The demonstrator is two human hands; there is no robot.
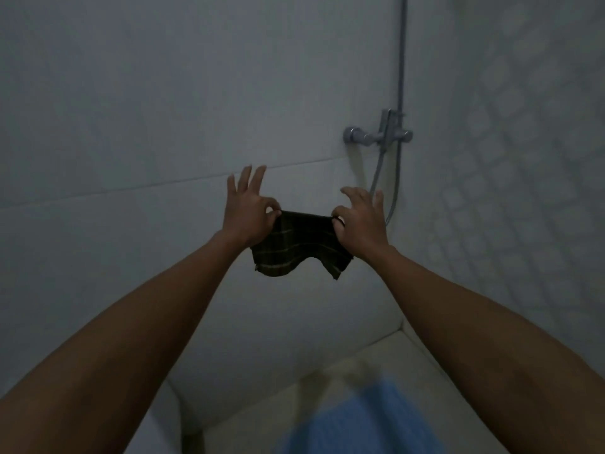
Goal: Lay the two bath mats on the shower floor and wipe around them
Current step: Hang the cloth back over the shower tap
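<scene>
Two bare hands hold a small dark green cloth with pale plaid stripes (296, 247) up in front of the pale tiled shower wall (147, 109). The left hand (248, 213) pinches the cloth's top left corner between thumb and forefinger, with its other three fingers spread and pointing upward. The right hand (360, 224) pinches the top right corner in the same way, its remaining fingers loosely splayed above the fabric. The cloth hangs slack between the two pinches, its top edge nearly level, its lower edge sagging in an uneven wave with one corner drooping below the right wrist.

Taking the cloth as the landmark: above it and to its right, a chrome shower mixer valve with a lever handle (381, 134) is mounted on the wall, and a grey flexible hose (391, 204) loops down from it, passing just behind the right hand's fingertips. A thin grey riser pipe (402, 54) runs straight up from the valve. Further right of the cloth stands a second wall of small square mosaic tiles (523, 158). Well below the cloth lies the pale shower floor (294, 388), and on it a blurred light blue bath mat (366, 424) at the bottom edge of the view; its texture and exact outline cannot be made out, and only this one mat is in view.
</scene>
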